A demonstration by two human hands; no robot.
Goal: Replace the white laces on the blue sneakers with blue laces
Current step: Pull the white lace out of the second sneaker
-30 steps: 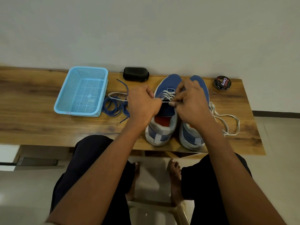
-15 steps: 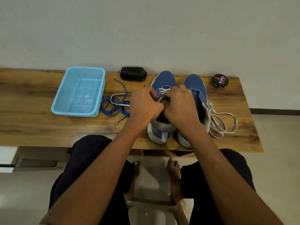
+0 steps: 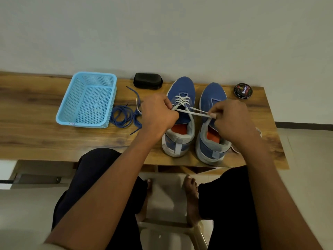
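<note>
A white lace [image 3: 194, 112] is pulled taut across two blue sneakers on a wooden table [image 3: 36, 123], one end pinched in the curled fingers of the right hand [image 3: 232, 121] above the right sneaker [image 3: 212, 100], the other side gripped by the closed left hand [image 3: 158, 116] at the eyelets of the left sneaker [image 3: 182, 87], where the lace is still threaded near the toe. Blue laces [image 3: 124, 116] are seen coiled loose on the table just left of the left hand, beside a light blue mesh basket [image 3: 86, 100], with a black shoe brush [image 3: 147, 81] behind and a tin of Cherry shoe polish [image 3: 242, 91] at the far right.
</note>
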